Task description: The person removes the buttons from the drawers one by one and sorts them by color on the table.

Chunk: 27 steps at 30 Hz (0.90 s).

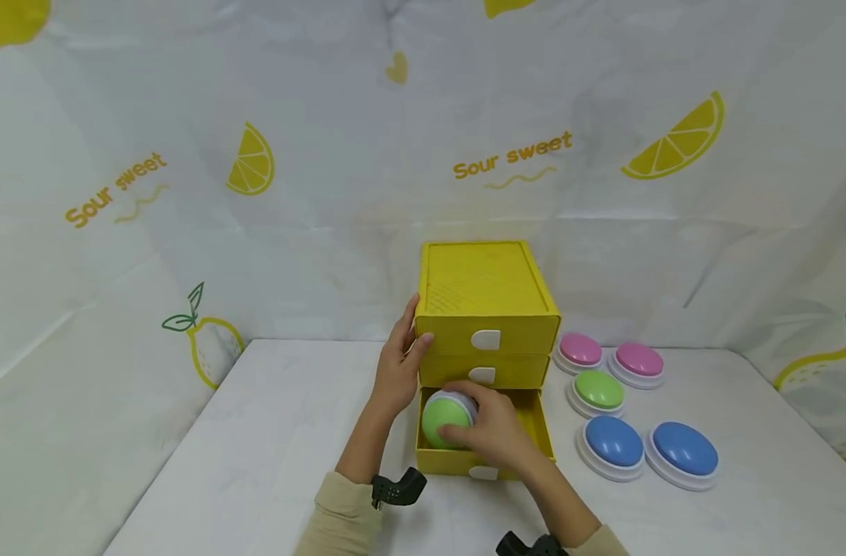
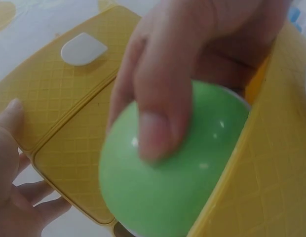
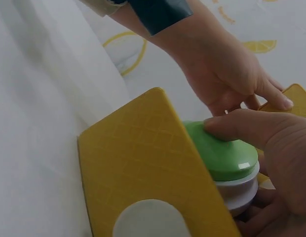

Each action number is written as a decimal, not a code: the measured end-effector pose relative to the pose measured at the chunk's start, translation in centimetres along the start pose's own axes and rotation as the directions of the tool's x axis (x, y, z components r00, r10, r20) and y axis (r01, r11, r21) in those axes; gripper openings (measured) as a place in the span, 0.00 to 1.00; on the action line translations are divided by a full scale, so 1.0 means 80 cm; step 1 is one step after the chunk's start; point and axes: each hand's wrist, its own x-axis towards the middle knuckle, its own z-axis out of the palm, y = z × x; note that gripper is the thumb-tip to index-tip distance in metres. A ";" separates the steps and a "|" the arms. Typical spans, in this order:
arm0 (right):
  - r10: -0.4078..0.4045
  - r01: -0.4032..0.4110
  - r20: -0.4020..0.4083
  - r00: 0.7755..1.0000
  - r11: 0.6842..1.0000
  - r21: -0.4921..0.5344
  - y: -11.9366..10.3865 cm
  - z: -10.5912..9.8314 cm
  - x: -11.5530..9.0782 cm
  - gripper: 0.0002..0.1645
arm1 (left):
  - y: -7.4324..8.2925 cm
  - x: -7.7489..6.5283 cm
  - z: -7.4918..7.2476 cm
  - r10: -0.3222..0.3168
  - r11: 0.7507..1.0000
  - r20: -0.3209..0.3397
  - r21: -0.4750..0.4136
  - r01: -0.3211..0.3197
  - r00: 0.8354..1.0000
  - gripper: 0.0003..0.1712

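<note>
A yellow drawer cabinet (image 1: pixel 488 278) stands on the table with its bottom drawer (image 1: pixel 446 462) pulled out. My right hand (image 1: pixel 495 432) pinches a green push button (image 1: pixel 445 419) with a white base, tilted on its side within the left part of that drawer. In the left wrist view the thumb (image 2: pixel 160 133) presses on the green dome; the other fingers are partly hidden behind it. My left hand (image 1: pixel 398 367) rests against the cabinet's left side, its fingers along the side and its thumb at the front edge.
Right of the cabinet on the white table (image 1: pixel 290 432) stand two pink push buttons (image 1: pixel 580 350), another green push button (image 1: pixel 599 389) and two blue push buttons (image 1: pixel 684 448). The two upper drawers (image 1: pixel 450 371) are closed. A lemon-printed sheet (image 1: pixel 325 270) hangs behind.
</note>
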 end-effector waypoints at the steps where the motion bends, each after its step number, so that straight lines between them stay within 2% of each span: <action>1: 0.009 -0.009 -0.016 1.000 1.000 0.010 -0.001 -0.001 0.000 0.32 | -0.001 0.000 0.000 -0.002 1.000 -0.001 0.000 0.002 1.000 0.36; 4: 0.027 -0.025 -0.039 0.999 0.999 0.027 -0.004 -0.010 -0.003 0.31 | -0.002 0.000 0.000 -0.005 1.000 -0.004 -0.002 0.005 1.000 0.36; 9: 0.010 -0.011 0.001 1.000 0.998 0.055 -0.009 -0.033 -0.009 0.31 | -0.003 0.002 0.002 0.003 1.000 0.000 -0.016 -0.003 1.000 0.36; 14: 0.003 -0.012 0.086 0.996 0.994 0.104 -0.003 -0.068 -0.021 0.34 | -0.002 0.002 0.004 -0.001 1.000 -0.001 -0.015 0.001 1.000 0.36; 18: 0.010 -0.024 0.090 0.996 0.988 0.151 0.007 -0.102 -0.029 0.35 | 0.001 0.003 0.004 -0.001 1.000 0.000 -0.008 0.001 1.000 0.36; 23: 0.047 -0.050 0.042 0.998 0.997 0.064 0.019 -0.145 -0.040 0.35 | 0.003 0.002 0.002 -0.006 1.000 -0.012 0.006 0.006 1.000 0.36; 27: 0.096 -0.097 -0.014 0.995 0.995 -0.027 0.042 -0.175 -0.047 0.38 | 0.002 0.002 0.001 -0.005 1.000 -0.010 0.013 0.005 1.000 0.36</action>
